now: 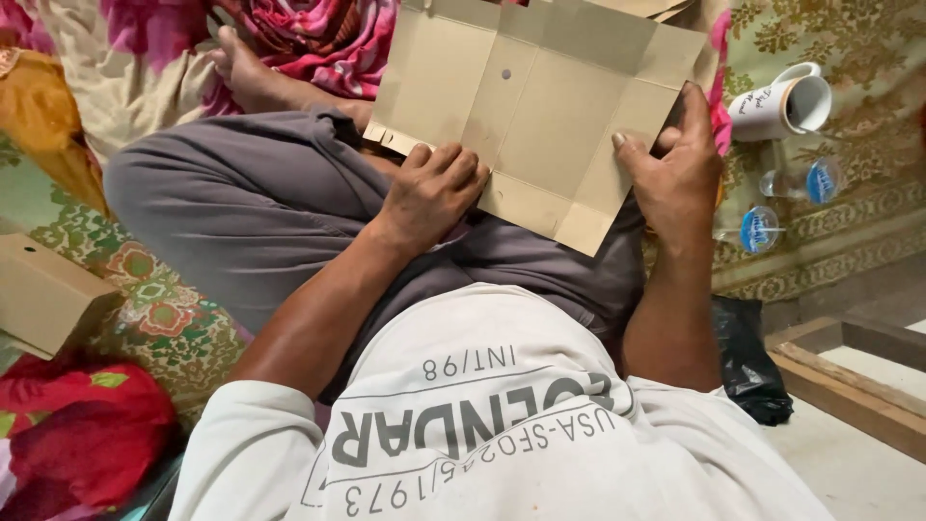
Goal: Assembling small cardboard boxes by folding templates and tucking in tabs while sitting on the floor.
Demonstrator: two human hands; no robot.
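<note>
Nearest the camera is the person's pale printed T-shirt (482,425), and past it the grey trousers (251,203) of the crossed legs, which carry the work.

On the lap lies a flat, unfolded cardboard box blank (540,106), tan, scored with fold lines into panels and flaps, with a small dark hole near its middle. It is tilted, with the near edge resting over the thighs and the far edge raised away from the body. Its long axis runs roughly left to right across the lap, slanting down toward the right.

The left hand (429,193) is curled into a fist-like grip, knuckles up, pressing on the blank's near-left edge beside a small corner flap. The right hand (675,159) is clamped on the right edge, thumb on the face of the card and fingers wrapped behind. The hands stand well apart, one at each end of the near edge, about equally close to the card.

To the left, on the patterned floor mat (183,328), sits an already folded cardboard box (43,289), with red cloth (77,434) nearer. To the right lie a black plastic bag (748,362), two plastic water cups with blue lids (772,227), and, farther off, a tipped white mug (781,101). A bare foot (246,72) shows beyond the knees against floral bedding (318,39).
</note>
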